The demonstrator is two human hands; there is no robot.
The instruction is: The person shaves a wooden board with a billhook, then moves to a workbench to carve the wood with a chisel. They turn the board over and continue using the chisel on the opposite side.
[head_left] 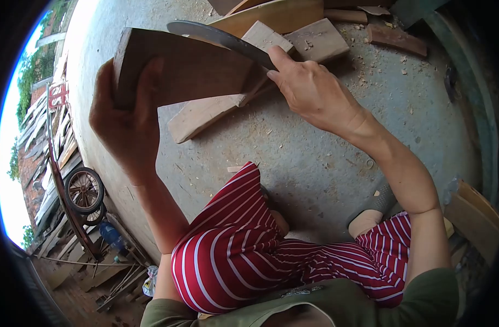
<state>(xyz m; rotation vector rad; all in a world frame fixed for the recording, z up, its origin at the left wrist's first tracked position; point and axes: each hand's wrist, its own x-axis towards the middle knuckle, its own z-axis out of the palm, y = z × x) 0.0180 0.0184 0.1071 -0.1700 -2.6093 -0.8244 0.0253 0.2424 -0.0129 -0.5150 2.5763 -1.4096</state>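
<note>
My left hand [124, 122] is closed round the near end of a thick wooden board [189, 68], fingers on one side and thumb on the other. The board is raised in front of me, its far end down by the wood blocks on the floor. In my right hand [315, 98] is a machete [222, 39] with a long dark blade and a rounded tip. The blade points left and overlaps the board's upper edge in this view; the handle is mostly hidden in my fist. Below lies a pale wood block [203, 117], crossed by another wood block [266, 37].
Wood chips [364, 76] litter the concrete floor [309, 169]. A squared timber [320, 41], a curved plank [277, 16] and a reddish offcut [397, 39] lie beyond. More boards [473, 212] stand at right. A wheeled cart [85, 189] and stacked planks are at left.
</note>
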